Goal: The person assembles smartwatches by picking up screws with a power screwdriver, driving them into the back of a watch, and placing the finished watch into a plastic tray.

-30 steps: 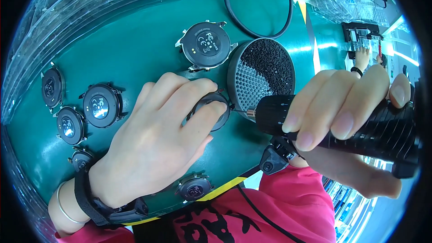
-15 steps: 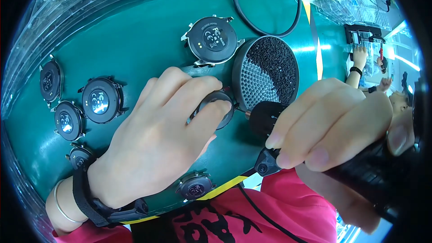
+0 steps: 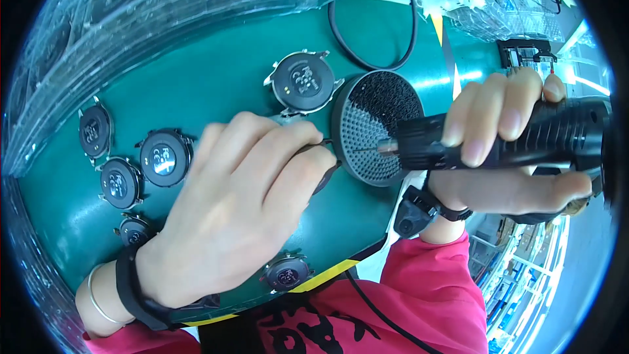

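Note:
Between its thumb and fingers my left hand pinches a round black watch case, mostly hidden under the hand. My right hand is wrapped round a black electric screwdriver, held nearly level and pointing left. Its thin bit lies over the round dish of small black screws; whether the tip touches the dish or carries a screw I cannot tell. The screws heap on the dish's far right side, and its dimpled grey floor shows at the near left. Just beyond my left hand, another watch case lies back up.
More watch cases lie to the left, among them one large case, and one sits by the near edge with yellow-black tape. Clear plastic trays line the far left. A black cable loops behind the dish.
My right hand has drawn the screwdriver away from the watch case and swung it up and right, so its bit is now over the screw dish. The left hand keeps its pinch.

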Demonstrator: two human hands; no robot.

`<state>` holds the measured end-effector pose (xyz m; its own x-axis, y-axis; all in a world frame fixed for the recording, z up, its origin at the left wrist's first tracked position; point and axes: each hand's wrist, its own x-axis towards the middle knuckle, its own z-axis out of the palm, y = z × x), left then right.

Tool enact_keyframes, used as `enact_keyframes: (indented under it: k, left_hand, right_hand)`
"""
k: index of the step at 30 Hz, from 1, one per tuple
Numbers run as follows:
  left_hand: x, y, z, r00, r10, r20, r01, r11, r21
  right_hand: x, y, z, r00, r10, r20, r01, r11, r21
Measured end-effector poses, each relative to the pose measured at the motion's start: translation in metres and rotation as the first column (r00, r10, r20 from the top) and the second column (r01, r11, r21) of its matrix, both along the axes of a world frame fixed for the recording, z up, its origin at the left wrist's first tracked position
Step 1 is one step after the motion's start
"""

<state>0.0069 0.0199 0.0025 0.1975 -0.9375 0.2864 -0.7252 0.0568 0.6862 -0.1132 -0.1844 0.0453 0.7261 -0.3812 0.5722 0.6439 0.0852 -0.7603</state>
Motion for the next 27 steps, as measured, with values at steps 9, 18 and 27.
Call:
enact_keyframes:
  k: [9, 18, 27]
  left_hand:
    - [0.03, -0.029, 0.019, 0.979, 0.168, 0.118, -0.164, 0.985, -0.045]
    - [0.005, 0.032, 0.059, 0.961, 0.024, 0.276, -0.177, 0.819, 0.546]
    - [-0.008, 0.018, 0.009, 0.997, -0.034, 0.07, 0.023, 0.986, 0.162]
  right_hand:
    - [0.005, -0.015, -0.016, 0.999, -0.035, 0.033, 0.043, 0.954, -0.295]
    - [0.006, -0.017, -0.023, 0.993, -0.067, 0.096, 0.094, 0.944, -0.315]
    - [0.009, -0.011, -0.02, 0.991, -0.047, 0.129, 0.088, 0.939, -0.333]
